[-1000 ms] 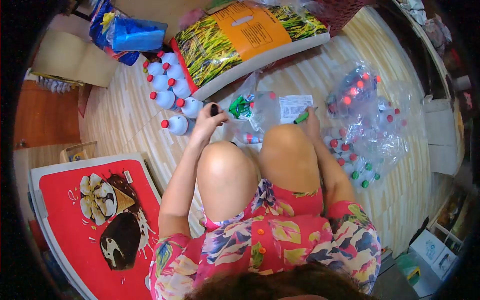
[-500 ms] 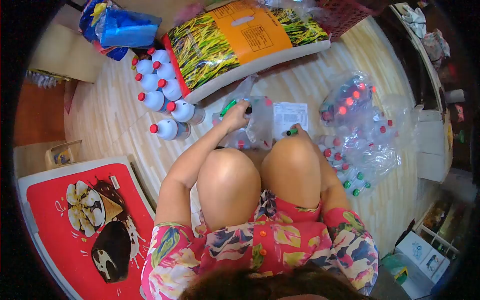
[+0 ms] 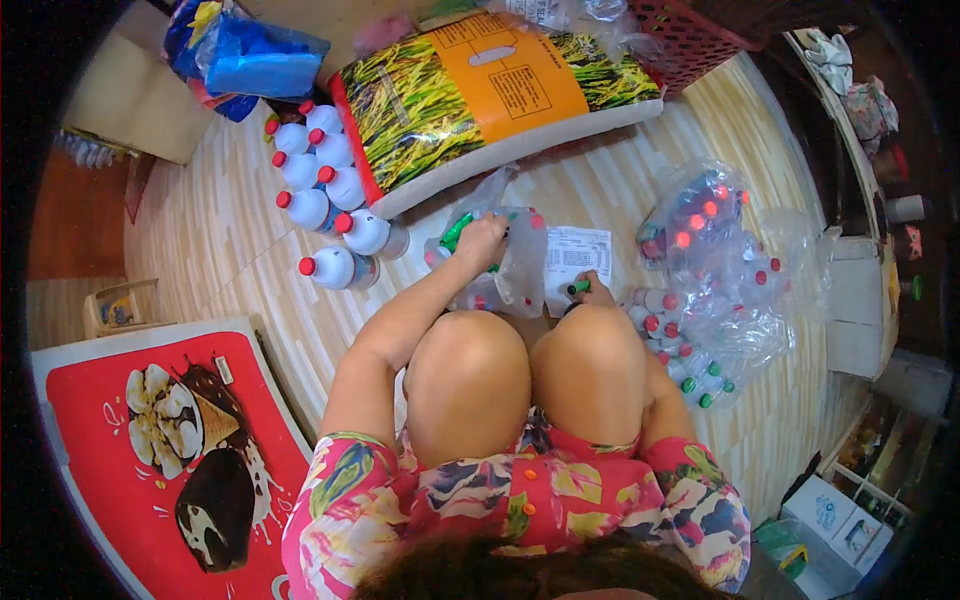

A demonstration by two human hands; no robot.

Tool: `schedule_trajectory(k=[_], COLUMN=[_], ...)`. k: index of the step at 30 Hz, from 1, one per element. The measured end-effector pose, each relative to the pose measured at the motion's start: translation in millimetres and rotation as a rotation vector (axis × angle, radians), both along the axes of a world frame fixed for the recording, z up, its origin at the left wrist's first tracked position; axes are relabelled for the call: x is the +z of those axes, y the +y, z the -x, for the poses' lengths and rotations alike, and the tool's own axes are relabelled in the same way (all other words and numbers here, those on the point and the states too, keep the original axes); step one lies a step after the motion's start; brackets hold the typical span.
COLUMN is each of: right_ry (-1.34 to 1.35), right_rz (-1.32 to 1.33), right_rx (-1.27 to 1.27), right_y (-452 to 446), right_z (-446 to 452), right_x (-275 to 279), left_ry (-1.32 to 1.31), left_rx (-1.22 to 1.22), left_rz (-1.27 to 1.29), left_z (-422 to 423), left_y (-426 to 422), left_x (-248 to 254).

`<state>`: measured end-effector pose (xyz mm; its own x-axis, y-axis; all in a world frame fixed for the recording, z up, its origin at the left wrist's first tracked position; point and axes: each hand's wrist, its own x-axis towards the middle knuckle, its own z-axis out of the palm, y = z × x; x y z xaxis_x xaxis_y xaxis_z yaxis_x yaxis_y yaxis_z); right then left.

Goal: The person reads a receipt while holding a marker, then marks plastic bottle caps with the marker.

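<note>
My left hand [image 3: 484, 240] is closed on the top of a clear plastic bag [image 3: 522, 265] between my knees and the rice sack. Pink and red caps show through the bag, and something green [image 3: 456, 232] lies beside my fingers. A small dark spot shows at my left fingertips, too small to name. My right hand [image 3: 597, 291] is closed around a short green marker [image 3: 578, 287], just over the lower edge of a printed paper sheet [image 3: 580, 248]. The sheet lies flat on the floor, right of the bag. My right knee partly hides that hand.
White bottles with red caps [image 3: 340, 267] stand in a group at left, by a large rice sack [image 3: 500, 80]. Bagged bottles [image 3: 715, 220] with red and green caps lie at right. A red ice-cream-printed lid [image 3: 110, 430] is at lower left; a red basket [image 3: 690, 45] stands behind.
My left hand has lowered slightly onto the bag. My right hand still holds the marker near the sheet, of which more shows now. The whole view has shifted slightly.
</note>
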<state>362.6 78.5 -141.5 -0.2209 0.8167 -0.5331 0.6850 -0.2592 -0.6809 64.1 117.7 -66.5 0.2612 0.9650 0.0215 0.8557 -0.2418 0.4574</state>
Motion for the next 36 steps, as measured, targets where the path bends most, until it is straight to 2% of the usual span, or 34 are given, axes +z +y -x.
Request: schedule_trajectory(k=[6,8,11,13,15,16,18,20,21,23,26,27,31,36], right_ry=[-0.001,0.046,0.285,0.472,0.629,0.728,0.925,1.161,1.271,1.31,1.286,1.246,1.171,1.192], right_rz=[-0.196,-0.299,-0.362,-0.29,-0.131,-0.161,-0.211,-0.241,-0.25,-0.217,-0.185,-0.189,-0.176,-0.253], right_rx=[-0.117,-0.128,-0.152,-0.22,-0.333,-0.341,-0.359,-0.337,-0.332,-0.339,-0.281,-0.245,-0.245,-0.255], right_y=[1,8,38,51,55,55,51,43,37,15,-15,-25,-57,-66], right_z=[6,15,24,38,64,71,82,92,94,107,117,116,121,124], right_x=[-5,13,38,71,160,186,225,252,263,299,323,326,327,323], left_ry=[-0.079,-0.125,-0.217,-0.272,-0.348,-0.398,-0.536,-0.874,-0.93,-1.056,-1.224,-1.099,-1.208,-0.964], left_rx=[0.041,0.026,0.082,0.209,0.343,0.413,0.439,0.494,0.49,0.47,0.515,0.454,0.39,0.271], left_rz=[-0.006,-0.036,-0.096,-0.123,-0.083,-0.028,-0.137,-0.102,-0.133,-0.186,-0.067,-0.149,-0.237,-0.46], left_z=[-4,1,24,39,55,63,69,68,63,46,17,12,-7,-13], left_y=[10,9,7,-3,-22,-34,-63,-91,-104,-127,-152,-156,-164,-170], left_x=[-21,-27,-10,47,114,144,200,227,239,256,260,253,228,216])
